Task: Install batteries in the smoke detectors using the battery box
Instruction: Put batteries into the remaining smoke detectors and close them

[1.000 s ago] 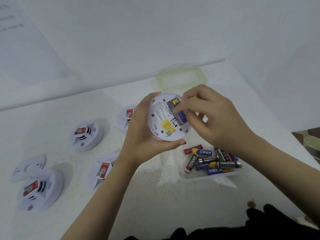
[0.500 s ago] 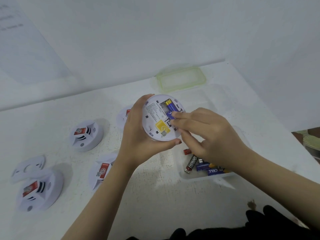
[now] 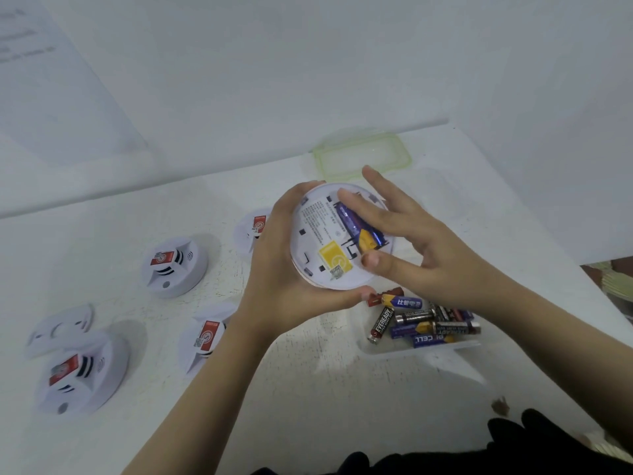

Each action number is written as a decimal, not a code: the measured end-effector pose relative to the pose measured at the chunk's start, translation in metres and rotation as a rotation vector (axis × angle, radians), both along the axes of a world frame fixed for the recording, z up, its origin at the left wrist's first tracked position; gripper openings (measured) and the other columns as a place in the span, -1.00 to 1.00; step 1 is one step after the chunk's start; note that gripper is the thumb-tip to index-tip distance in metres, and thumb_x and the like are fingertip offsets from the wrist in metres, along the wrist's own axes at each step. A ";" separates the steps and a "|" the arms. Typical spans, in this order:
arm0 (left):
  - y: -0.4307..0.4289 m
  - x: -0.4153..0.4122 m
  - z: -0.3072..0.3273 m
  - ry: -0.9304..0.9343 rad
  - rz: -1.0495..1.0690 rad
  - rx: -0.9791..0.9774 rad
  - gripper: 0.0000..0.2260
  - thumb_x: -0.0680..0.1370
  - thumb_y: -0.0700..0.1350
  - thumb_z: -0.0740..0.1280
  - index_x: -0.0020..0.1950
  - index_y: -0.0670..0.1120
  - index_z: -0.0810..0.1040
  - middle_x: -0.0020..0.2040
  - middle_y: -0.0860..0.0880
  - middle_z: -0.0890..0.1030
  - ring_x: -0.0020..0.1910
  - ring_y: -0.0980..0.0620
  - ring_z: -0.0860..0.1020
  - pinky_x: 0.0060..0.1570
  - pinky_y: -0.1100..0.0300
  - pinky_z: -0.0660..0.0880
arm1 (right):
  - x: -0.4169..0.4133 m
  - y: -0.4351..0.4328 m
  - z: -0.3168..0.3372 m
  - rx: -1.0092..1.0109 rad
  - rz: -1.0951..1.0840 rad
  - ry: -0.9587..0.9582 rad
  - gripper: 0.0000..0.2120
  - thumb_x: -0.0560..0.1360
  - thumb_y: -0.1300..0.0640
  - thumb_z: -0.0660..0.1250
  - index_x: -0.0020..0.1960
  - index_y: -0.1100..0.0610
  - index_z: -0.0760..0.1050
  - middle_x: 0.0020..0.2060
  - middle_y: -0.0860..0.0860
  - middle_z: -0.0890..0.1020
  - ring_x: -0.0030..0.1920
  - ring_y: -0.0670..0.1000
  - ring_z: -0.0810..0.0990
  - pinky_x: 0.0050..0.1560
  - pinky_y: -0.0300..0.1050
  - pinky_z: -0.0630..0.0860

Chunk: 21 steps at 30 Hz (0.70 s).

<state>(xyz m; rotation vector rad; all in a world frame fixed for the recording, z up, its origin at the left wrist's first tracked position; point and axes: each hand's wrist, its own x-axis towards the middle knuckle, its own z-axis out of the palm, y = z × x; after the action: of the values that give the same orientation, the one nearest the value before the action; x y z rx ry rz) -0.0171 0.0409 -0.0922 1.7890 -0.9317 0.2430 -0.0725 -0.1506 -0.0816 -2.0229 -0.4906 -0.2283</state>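
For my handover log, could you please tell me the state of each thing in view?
Held detector: back up, bay open.
Battery: in the bay, under the fingers.
Left hand: grips the held detector.
Right hand: straight fingers press the battery.
Box: open, holds loose batteries.
Lid: off, lying behind the box.
Other detectors: four, face up.

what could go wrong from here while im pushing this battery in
1. The right hand presses the purple battery with flat fingers that cover part of the bay, so it may end up crooked or reversed without being noticed.
2. The left hand alone holds the smoke detector in the air near the open battery box. A hard push might knock it loose.
3. The box holds mixed brands, so mismatched cells could get paired.
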 end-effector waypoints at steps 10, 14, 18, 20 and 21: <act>0.001 0.000 -0.005 0.039 -0.022 -0.008 -0.18 0.20 0.23 0.56 0.35 0.08 0.27 0.30 0.27 0.41 0.32 0.12 0.44 0.25 0.23 0.44 | 0.006 -0.008 0.000 -0.262 -0.071 -0.173 -0.55 0.56 -0.07 0.19 0.44 -0.11 0.26 0.53 -0.01 0.11 0.47 -0.01 0.23 0.37 0.09 0.34; 0.002 0.001 -0.005 0.060 -0.056 0.011 -0.20 0.19 0.09 0.59 0.33 0.22 0.24 0.27 0.39 0.39 0.31 0.23 0.43 0.20 0.35 0.44 | 0.009 -0.013 0.007 -0.294 -0.015 -0.121 -0.48 0.50 -0.13 0.26 0.44 -0.17 0.26 0.53 -0.07 0.10 0.45 -0.01 0.27 0.32 0.13 0.39; 0.004 0.004 -0.008 0.087 -0.063 -0.016 -0.16 0.18 0.08 0.61 0.35 0.00 0.28 0.33 0.14 0.45 0.33 0.01 0.45 0.24 0.05 0.49 | 0.010 -0.011 0.009 -0.315 -0.038 -0.162 -0.51 0.54 -0.11 0.19 0.44 -0.11 0.26 0.49 -0.03 0.24 0.43 -0.04 0.31 0.33 0.05 0.40; 0.003 0.004 -0.006 0.087 -0.088 -0.033 -0.16 0.20 0.09 0.61 0.36 -0.02 0.28 0.30 0.13 0.46 0.32 -0.01 0.46 0.22 0.05 0.49 | 0.009 -0.009 0.008 -0.296 -0.045 -0.147 -0.53 0.57 -0.16 0.11 0.45 -0.12 0.24 0.46 -0.02 0.29 0.44 -0.08 0.27 0.35 -0.05 0.37; 0.002 0.003 -0.005 0.082 -0.094 -0.026 -0.17 0.20 0.06 0.60 0.35 -0.02 0.27 0.29 0.19 0.46 0.31 0.04 0.46 0.22 0.15 0.47 | 0.009 -0.009 0.008 -0.287 -0.048 -0.145 -0.54 0.58 -0.18 0.06 0.45 -0.11 0.24 0.46 0.00 0.31 0.44 -0.09 0.26 0.37 -0.08 0.34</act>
<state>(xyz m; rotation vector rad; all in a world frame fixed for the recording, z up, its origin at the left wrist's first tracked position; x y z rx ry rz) -0.0138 0.0433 -0.0977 1.7135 -0.9472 0.1209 -0.0638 -0.1593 -0.0737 -2.3101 -0.5927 -0.3522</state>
